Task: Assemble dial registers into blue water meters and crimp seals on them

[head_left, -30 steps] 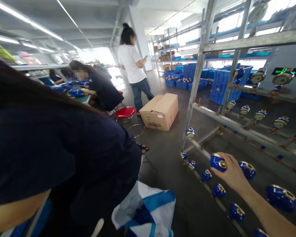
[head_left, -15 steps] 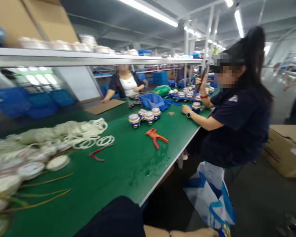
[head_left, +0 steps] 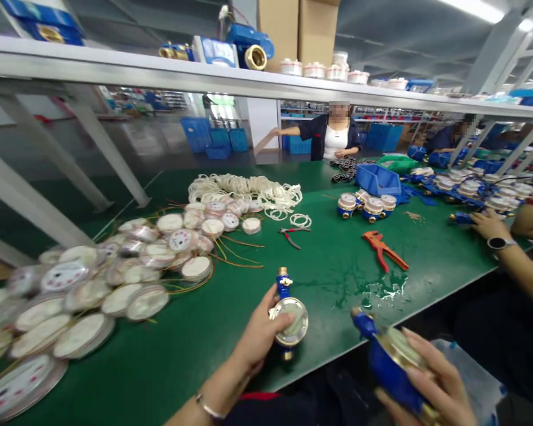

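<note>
My left hand [head_left: 255, 337] is closed around a blue water meter body [head_left: 283, 289] with brass ends, the thumb lying on its round top. This meter is over the green table near the front edge. At the lower right, my right hand [head_left: 442, 378] grips a second blue water meter body [head_left: 384, 364], tilted and slightly blurred, beyond the table's edge. Orange-handled pliers [head_left: 384, 251] lie between and behind the two hands. Small red-handled cutters [head_left: 289, 236] rest farther back on the left.
Many round meter registers [head_left: 128, 266] with wires cover the left of the green table [head_left: 231, 296]. White rings [head_left: 249, 189] lie behind them. Several assembled meters [head_left: 368, 204] stand near a blue bin [head_left: 377, 179]. A co-worker's hand [head_left: 493, 228] is at the right; a shelf [head_left: 204, 74] spans above.
My view has swung left and down. Both hands are now in view, each with a water meter body. The co-worker across the table has lifted the cardboard sheet.
</note>
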`<state>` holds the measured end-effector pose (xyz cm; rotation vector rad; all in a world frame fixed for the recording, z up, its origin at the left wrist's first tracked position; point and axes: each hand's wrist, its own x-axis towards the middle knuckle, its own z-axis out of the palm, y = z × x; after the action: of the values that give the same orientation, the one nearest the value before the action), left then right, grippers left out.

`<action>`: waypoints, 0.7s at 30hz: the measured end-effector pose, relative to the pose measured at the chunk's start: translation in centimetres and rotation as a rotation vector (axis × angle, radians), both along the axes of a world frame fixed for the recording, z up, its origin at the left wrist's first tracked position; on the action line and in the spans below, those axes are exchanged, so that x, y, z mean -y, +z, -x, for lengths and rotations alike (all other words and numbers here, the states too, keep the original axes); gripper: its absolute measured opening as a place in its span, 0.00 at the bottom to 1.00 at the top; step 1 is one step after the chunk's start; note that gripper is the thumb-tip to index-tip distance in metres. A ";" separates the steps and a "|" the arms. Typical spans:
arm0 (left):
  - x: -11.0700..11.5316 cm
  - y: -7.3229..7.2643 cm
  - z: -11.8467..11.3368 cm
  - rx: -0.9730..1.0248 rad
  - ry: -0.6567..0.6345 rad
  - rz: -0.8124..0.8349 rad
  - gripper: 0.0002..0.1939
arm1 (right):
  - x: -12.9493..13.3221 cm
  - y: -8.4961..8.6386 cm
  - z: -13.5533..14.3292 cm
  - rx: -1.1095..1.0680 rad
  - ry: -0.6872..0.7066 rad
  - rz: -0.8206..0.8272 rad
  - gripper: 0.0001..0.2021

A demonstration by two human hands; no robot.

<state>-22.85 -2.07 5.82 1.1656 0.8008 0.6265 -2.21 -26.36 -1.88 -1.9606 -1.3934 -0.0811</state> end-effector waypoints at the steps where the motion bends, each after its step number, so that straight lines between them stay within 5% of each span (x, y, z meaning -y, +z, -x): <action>1: -0.9 -0.1 1.1 -0.030 0.059 -0.035 0.44 | -2.9 0.8 0.6 0.109 0.175 -0.220 0.37; 4: -3.2 -0.9 3.3 -0.088 0.179 -0.061 0.50 | -11.7 2.8 2.4 0.385 0.518 -0.357 0.29; 9: -6.0 -2.2 4.8 -0.096 0.175 -0.056 0.43 | -20.7 2.8 3.8 0.487 0.657 -0.348 0.19; 14: -7.8 -2.8 5.1 -0.157 0.156 -0.131 0.28 | -21.5 1.8 3.7 0.505 0.688 -0.055 0.24; 18: -8.8 -3.8 5.0 -0.258 0.210 -0.270 0.22 | -20.0 2.1 2.8 0.265 0.612 0.171 0.28; 21: -9.5 -4.3 4.6 -0.323 0.265 -0.304 0.23 | -20.1 2.8 2.2 0.120 0.584 0.192 0.28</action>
<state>-27.45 7.42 1.57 1.4738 1.1767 0.8105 -4.43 -6.25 0.93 -1.6368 -2.0632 0.2170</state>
